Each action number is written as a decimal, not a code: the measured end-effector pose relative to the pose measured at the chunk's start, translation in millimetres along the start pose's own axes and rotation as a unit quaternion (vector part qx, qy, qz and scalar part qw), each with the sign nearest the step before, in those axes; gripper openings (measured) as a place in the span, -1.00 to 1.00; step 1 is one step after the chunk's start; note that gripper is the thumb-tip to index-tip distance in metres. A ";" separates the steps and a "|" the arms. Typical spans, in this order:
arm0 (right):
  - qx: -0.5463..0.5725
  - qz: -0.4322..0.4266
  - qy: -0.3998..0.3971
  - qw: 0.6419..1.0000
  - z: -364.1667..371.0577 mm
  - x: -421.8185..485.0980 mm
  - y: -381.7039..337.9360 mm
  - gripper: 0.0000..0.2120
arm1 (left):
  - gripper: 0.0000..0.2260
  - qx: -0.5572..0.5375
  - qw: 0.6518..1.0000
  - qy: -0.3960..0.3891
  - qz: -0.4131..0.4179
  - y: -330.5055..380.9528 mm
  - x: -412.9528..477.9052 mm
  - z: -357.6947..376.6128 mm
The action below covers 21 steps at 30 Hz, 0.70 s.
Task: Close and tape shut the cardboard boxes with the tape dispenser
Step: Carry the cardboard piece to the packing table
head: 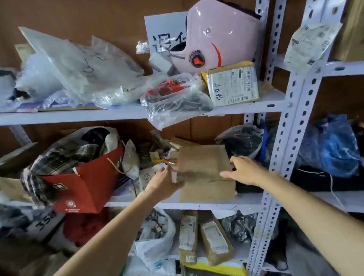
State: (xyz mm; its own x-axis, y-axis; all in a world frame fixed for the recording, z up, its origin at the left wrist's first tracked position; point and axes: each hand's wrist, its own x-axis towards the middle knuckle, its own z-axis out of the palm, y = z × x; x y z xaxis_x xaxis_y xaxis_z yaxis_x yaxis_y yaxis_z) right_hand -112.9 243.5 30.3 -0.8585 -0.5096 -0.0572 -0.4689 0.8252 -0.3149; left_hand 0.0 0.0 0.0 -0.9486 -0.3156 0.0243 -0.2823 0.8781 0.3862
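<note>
On the middle shelf point(223, 204), left hand point(165, 181) and right hand point(246, 170) clasp a plain cardboard box point(204, 166).

Left hand point(162, 181), right hand point(246, 172), both bare, forearms point(110, 231) bare to frame edge

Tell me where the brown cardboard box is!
In the head view, the cardboard box sits on the middle shelf, between the left hand and right hand, right of the red paper bag.
</note>
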 end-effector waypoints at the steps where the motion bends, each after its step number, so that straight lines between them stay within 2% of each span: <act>1: 0.017 0.012 0.005 1.000 3.7 5.7 2.6 -0.22 | -0.41 -0.023 1.000 0.006 -0.012 1.1 6.7 1.1; 4: 0.055 0.036 -0.016 0.998 17.3 16.4 4.0 0.02 | -0.43 -0.145 0.988 -0.001 -0.044 3.3 22.2 8.8; 6: 0.081 0.044 -0.025 0.995 27.0 23.8 1.4 0.07 | -0.39 -0.215 0.975 -0.022 -0.054 6.9 29.4 19.9; 8: 0.110 0.053 -0.028 0.992 33.7 27.3 -0.9 0.10 | -0.35 -0.283 0.956 -0.010 -0.080 10.6 34.3 29.9; 11: 0.192 0.044 -0.018 0.980 42.4 32.5 -0.4 0.06 | -0.30 -0.480 0.871 -0.017 -0.100 11.0 44.3 43.2; 12: 0.231 0.048 -0.015 0.972 43.9 35.1 1.2 0.02 | -0.29 -0.515 0.851 -0.027 -0.099 11.4 45.9 44.9; 16: 0.340 0.072 -0.030 0.937 51.6 36.0 2.3 -0.03 | -0.17 -0.588 0.801 -0.056 -0.100 1.0 46.8 52.5; 19: 0.390 0.067 -0.032 0.918 59.3 29.8 -1.7 0.11 | -0.05 -0.593 0.798 -0.077 -0.078 -8.7 42.7 56.7; 21: 0.400 0.054 -0.025 0.915 61.7 23.6 -6.7 0.11 | -0.01 -0.595 0.799 -0.080 -0.046 -14.9 38.5 59.3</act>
State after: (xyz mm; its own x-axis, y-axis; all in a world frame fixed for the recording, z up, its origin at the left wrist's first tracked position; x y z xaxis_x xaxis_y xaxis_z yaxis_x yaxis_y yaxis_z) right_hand -117.1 210.9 -27.4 -0.8712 -0.4623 -0.1651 -0.0634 0.4393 -0.8961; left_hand -40.8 -3.9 -59.5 -0.9649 -0.2249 -0.1357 -0.1061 -0.1389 0.9846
